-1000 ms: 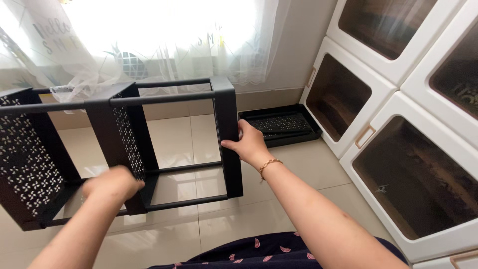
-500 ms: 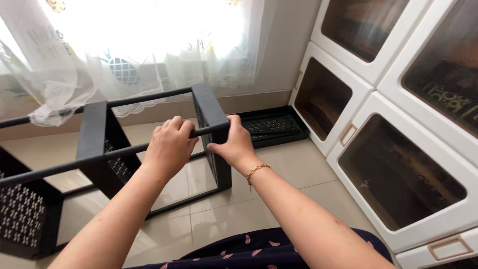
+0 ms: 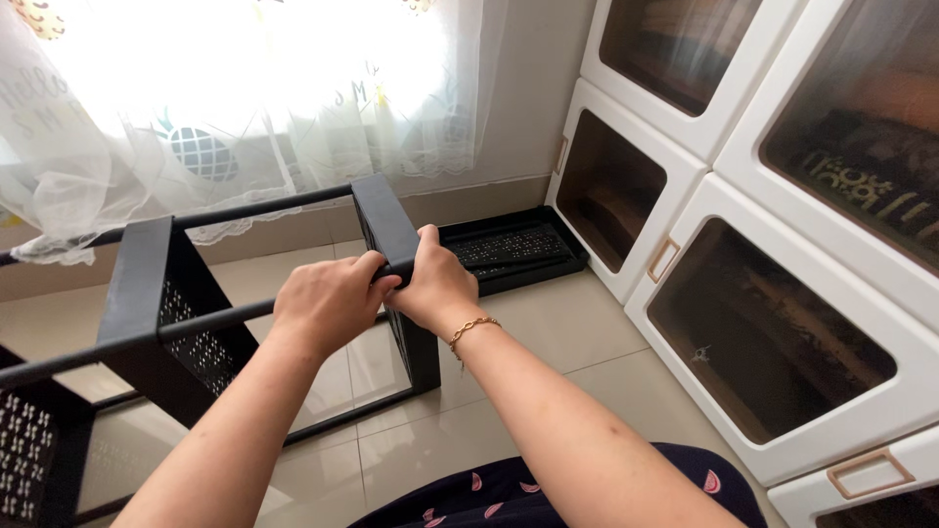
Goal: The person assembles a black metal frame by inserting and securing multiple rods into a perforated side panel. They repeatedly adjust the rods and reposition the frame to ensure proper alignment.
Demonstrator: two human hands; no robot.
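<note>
We grip black metal rack [image 3: 147,284] | left hand [image 3: 328,303], right hand [image 3: 435,284] together, clamped on its front rail | rail runs leftward from hands, left nearer

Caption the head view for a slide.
Both hands, left hand and right hand, grip the black metal rack.

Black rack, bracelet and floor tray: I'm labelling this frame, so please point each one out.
black rack [image 3: 147,269]: head view, flat top of its middle upright panel.
bracelet [image 3: 472,328]: head view, gold chain at the right wrist.
floor tray [image 3: 509,246]: head view, its perforated base.

One black rack [image 3: 386,230], one tray [image 3: 509,249], four cabinets [image 3: 782,323] (white), two hands [image 3: 381,293]
</note>
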